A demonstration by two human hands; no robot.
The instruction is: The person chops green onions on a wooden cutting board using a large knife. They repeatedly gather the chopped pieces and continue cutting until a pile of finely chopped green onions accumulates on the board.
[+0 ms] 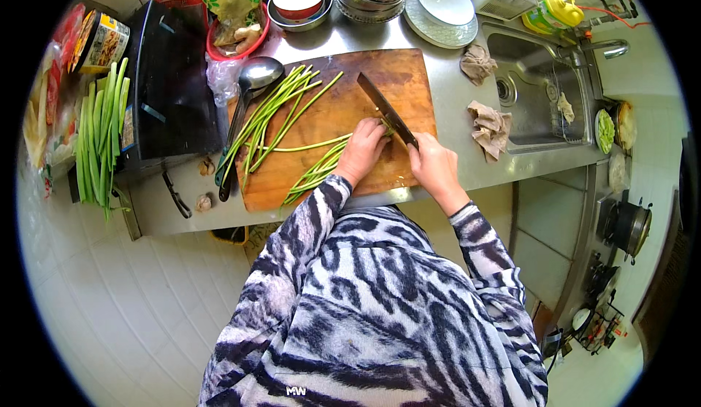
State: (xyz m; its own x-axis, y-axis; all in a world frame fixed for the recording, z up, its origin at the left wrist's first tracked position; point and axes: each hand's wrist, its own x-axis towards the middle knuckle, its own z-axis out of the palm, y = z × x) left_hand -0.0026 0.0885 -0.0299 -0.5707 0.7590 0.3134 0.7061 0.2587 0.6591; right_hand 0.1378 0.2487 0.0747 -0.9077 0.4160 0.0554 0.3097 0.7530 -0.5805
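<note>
My right hand grips the handle of a kitchen cleaver, its blade slanting up and to the left over the wooden cutting board. Beside the blade, my left hand holds the ends of a bunch of long green stems, pressed to the board; the fingertips are partly hidden. More green stems lie loose on the board's left half. A metal ladle and another dark-handled utensil rest along the board's left edge. Small cut bits lie near the blade and the board's front edge.
Steel bowls and stacked plates stand behind the board. At the right are two crumpled cloths and a sink. Leftward are a red basket, a black appliance, a peeler and green onions.
</note>
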